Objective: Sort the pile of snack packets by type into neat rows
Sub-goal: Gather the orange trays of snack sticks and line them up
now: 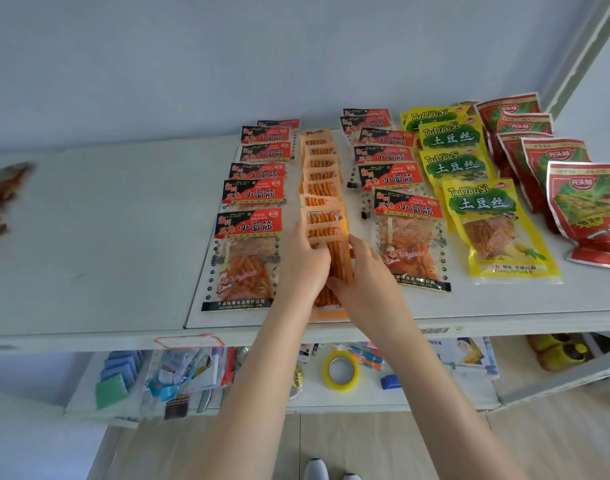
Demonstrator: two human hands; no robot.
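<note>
— What sits farthest left?

— At nine o'clock on the white tabletop (106,237) there is a blurred heap of packets (2,199). It is brownish, too smeared to read, and well apart from everything else.

— And the rows?

— There are five, each running from six o'clock towards twelve, with the packets overlapping like shingles. First is the left row of red-and-black packets (253,192), with orange strips showing through their clear windows. Just beside it, at its three o'clock, is the row of orange stick packets (321,178).

— Where are the hands?

— Both are at the six o'clock end of that orange row, on the nearest orange packet (338,261). The left hand (305,263) lies over the packet's left edge with its fingers gently bent on the film. Its thumb is hidden, so I cannot tell whether it grips. The right hand (364,277) closes on the right edge, with one fingertip on top.

— Further right?

— Next is the second row of red-and-black packets (397,178), then the yellow TuDouSi packets (469,195). At two o'clock are the red foil packets (553,168), nearest the wall corner.

— Anything below?

— A lower shelf (431,391) shows under the six o'clock edge. It has green and blue pads (114,379) at its left and a yellow tape roll (341,370) near the middle.
</note>
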